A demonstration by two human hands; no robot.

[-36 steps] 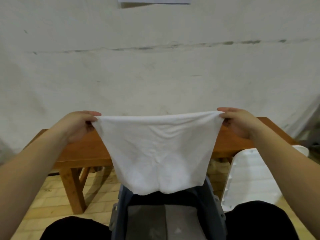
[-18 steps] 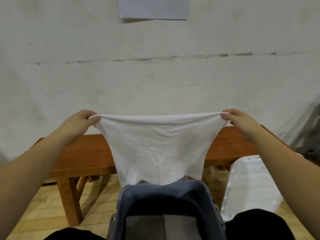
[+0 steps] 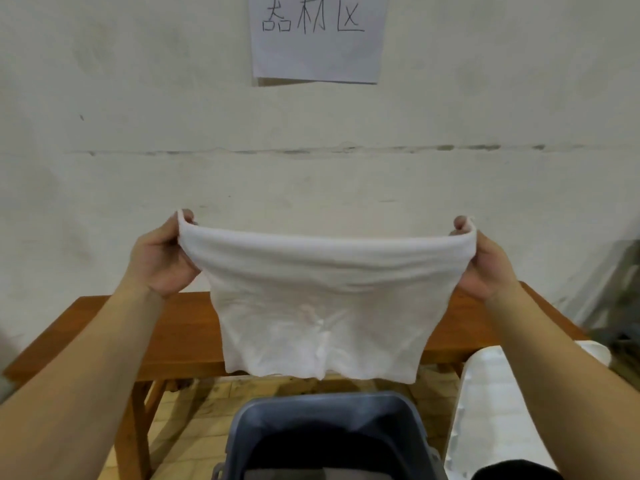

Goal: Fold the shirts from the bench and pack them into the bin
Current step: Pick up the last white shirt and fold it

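Observation:
A white shirt (image 3: 322, 306), partly folded, hangs stretched in the air in front of the wall. My left hand (image 3: 162, 258) pinches its upper left corner and my right hand (image 3: 485, 265) pinches its upper right corner. The cloth's lower edge hangs just above the grey bin (image 3: 325, 410), which stands close to me at the bottom centre. Behind the shirt runs the brown wooden bench (image 3: 180, 334); its visible top is bare, and the shirt hides its middle.
A white plastic object (image 3: 485, 410) lies to the right of the bin. A paper sign (image 3: 317, 36) with handwriting is taped on the white wall. The floor below is light wooden tile. Dark objects lean at the far right edge.
Both hands have lifted the shirt higher and turned palms inward. The shirt's lower edge has risen clear of the bin rim. The view has tilted up, showing the sign.

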